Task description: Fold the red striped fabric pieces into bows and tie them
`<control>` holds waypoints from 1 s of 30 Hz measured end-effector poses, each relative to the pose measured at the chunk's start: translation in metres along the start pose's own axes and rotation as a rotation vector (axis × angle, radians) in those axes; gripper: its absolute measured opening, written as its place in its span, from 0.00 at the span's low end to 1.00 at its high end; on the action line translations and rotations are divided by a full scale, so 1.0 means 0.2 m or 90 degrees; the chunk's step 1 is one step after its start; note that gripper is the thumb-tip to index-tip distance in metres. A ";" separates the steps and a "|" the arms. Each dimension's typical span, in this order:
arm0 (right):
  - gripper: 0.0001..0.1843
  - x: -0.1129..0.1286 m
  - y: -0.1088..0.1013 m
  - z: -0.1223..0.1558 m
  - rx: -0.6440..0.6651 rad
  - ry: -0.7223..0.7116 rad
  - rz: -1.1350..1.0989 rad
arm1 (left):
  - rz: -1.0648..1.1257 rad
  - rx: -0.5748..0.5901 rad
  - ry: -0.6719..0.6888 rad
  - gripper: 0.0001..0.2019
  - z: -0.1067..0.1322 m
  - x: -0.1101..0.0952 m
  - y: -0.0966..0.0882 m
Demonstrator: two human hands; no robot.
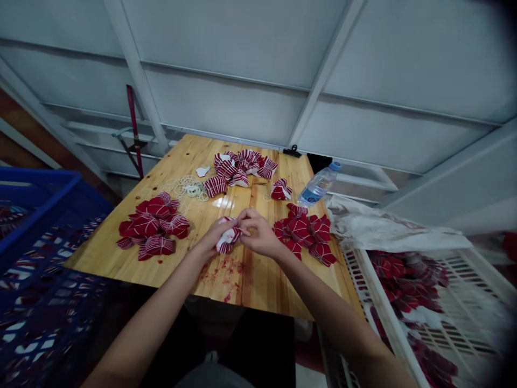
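Near the table's front edge, my left hand (213, 235) is closed around a small red-and-white striped knit piece (228, 237) with its pale side showing. My right hand (258, 233) pinches the right end of the same piece, thumb and fingertips together. Just right of it lies a pile of red knit pieces with white lines (305, 231). A similar pile (151, 223) sits to the left. Further back are a striped pile (246, 164) and a single bundle (281, 189). Thin pale loops (191, 187) form a tangle beyond my left hand.
Red lint is scattered over the wooden table (189, 275). A water bottle (319, 184) stands at its right edge, a black clip (292, 151) at the back. A blue crate (48, 269) flanks the left; a white crate (388, 302) with red pieces flanks the right.
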State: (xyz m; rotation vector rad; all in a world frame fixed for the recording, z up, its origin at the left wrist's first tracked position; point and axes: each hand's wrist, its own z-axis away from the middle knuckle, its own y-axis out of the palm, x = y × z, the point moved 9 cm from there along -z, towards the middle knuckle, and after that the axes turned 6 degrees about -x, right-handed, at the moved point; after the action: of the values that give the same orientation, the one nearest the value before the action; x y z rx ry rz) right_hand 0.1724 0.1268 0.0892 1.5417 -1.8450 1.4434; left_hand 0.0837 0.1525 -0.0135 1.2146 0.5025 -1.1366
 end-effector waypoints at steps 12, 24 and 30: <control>0.11 -0.04 0.10 0.06 0.179 -0.093 0.299 | 0.112 -0.072 -0.062 0.13 -0.05 -0.01 -0.02; 0.10 -0.35 0.10 -0.05 0.005 0.125 0.045 | 0.085 -0.078 0.070 0.15 -0.15 -0.06 -0.05; 0.15 -0.35 0.15 -0.06 -0.018 0.129 0.049 | 0.045 -0.209 0.153 0.13 -0.28 -0.14 -0.07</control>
State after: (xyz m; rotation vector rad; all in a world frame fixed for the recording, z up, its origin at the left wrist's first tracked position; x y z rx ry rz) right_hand 0.1666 0.1715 0.0261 1.2714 -1.8135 1.5389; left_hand 0.0731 0.2161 -0.0160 1.0747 0.7900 -0.8122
